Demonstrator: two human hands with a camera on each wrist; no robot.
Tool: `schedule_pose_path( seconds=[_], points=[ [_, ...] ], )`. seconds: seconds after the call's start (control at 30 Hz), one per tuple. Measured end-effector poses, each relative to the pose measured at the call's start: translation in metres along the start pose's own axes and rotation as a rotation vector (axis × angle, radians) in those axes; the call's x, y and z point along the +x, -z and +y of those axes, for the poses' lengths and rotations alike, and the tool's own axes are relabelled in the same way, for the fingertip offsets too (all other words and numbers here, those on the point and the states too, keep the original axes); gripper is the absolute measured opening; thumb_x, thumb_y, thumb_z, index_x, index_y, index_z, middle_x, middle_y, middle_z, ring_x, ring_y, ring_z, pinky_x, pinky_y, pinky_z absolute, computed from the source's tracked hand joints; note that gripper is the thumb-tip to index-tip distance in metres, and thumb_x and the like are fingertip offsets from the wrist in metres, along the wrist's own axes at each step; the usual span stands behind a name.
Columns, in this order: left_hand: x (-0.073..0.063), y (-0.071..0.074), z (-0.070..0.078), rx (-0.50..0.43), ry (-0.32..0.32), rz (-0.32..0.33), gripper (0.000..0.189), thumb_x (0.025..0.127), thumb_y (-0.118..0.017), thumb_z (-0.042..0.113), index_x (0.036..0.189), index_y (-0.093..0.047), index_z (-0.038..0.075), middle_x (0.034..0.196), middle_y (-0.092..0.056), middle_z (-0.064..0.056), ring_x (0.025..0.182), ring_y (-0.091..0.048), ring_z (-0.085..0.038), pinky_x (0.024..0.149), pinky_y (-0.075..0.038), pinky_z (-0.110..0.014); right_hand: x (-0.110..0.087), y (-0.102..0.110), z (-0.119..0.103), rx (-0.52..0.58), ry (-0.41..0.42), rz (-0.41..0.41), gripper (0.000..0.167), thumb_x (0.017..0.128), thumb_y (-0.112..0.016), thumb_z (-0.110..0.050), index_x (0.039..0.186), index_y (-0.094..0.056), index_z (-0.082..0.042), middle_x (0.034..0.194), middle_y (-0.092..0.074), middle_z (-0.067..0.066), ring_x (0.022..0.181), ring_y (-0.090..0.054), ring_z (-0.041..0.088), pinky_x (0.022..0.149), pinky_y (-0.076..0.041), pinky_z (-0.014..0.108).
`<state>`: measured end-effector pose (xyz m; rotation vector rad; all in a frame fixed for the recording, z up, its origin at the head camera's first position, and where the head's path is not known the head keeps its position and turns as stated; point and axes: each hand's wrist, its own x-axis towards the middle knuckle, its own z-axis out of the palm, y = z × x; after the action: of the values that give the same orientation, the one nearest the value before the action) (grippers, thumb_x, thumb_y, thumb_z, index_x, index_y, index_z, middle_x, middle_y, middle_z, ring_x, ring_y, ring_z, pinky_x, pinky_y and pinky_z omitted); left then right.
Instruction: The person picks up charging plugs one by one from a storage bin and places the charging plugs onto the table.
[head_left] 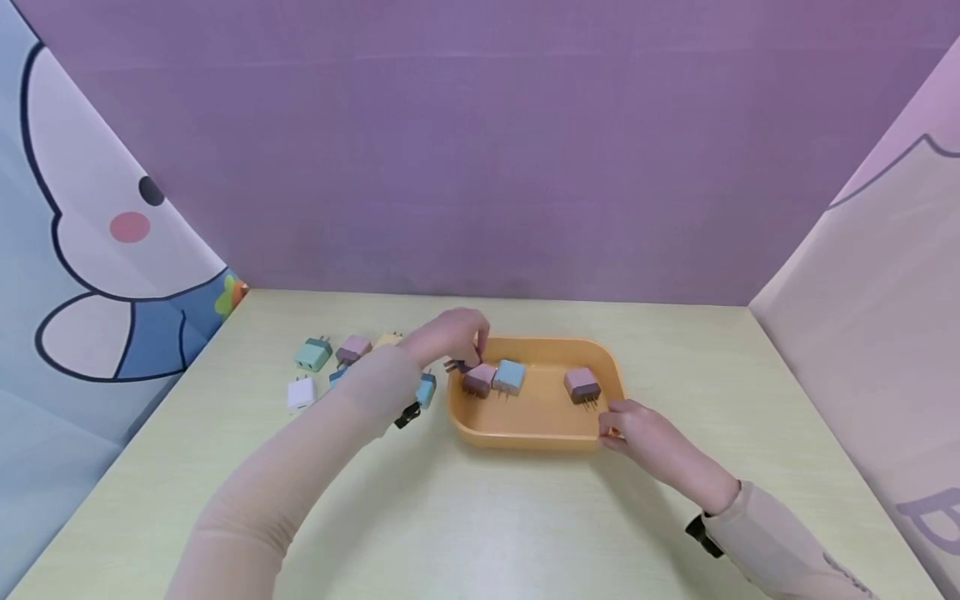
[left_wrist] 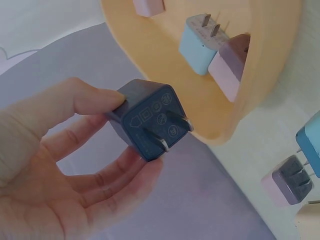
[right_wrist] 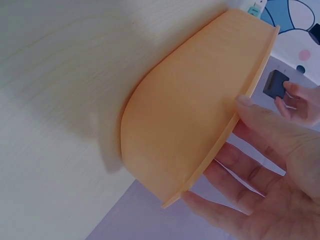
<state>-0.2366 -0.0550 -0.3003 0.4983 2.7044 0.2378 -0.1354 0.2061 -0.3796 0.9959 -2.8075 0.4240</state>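
Observation:
Thumb and fingers of my left hand (head_left: 447,335) pinch a dark charger plug (left_wrist: 145,117), held over the left end of an orange tray (head_left: 540,439). Its two metal prongs show plainly in the left wrist view. Inside the tray lie a pink and dark plum charger (head_left: 477,381), a light blue charger (head_left: 509,377) beside it, and another pink and plum charger (head_left: 582,383) towards the right end. My right hand (head_left: 656,442) grips the tray's right front rim, thumb on one side and fingers on the other, as the right wrist view shows.
Left of the tray, several more chargers lie on the pale table (head_left: 487,525): a green one (head_left: 312,354), a white one (head_left: 302,392), a pink one (head_left: 354,347) and a blue one (head_left: 426,389). My left forearm hides part of this group. A purple backdrop (head_left: 495,167) stands behind.

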Motion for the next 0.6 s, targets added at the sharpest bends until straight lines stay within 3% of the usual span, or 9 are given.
schedule_pose_path(
  seconds=[0.37,0.6],
  points=[
    [-0.018,-0.001,-0.02,-0.015,-0.058,0.083,0.011,0.072,-0.068,0.004,0.079,-0.06,0.009,0.091,-0.057,-0.004,0.081,-0.052,-0.018,0.072,-0.044,-0.03,0.001,0.0,0.001,0.014,0.0,-0.01,0.014,0.072,-0.07,-0.009,0.067,-0.058,-0.014,0.069,-0.046,-0.007,0.061,-0.041,0.005,0.053,-0.039,0.021],
    [-0.027,-0.003,-0.031,-0.039,-0.043,0.09,0.012,0.072,-0.068,0.004,0.079,-0.059,0.009,0.09,-0.056,-0.005,0.076,-0.051,-0.018,0.065,-0.045,-0.027,0.0,-0.002,0.002,0.0,-0.006,0.004,0.016,0.071,-0.07,-0.008,0.066,-0.057,-0.015,0.068,-0.046,-0.007,0.061,-0.042,0.006,0.054,-0.04,0.021]
  ],
)
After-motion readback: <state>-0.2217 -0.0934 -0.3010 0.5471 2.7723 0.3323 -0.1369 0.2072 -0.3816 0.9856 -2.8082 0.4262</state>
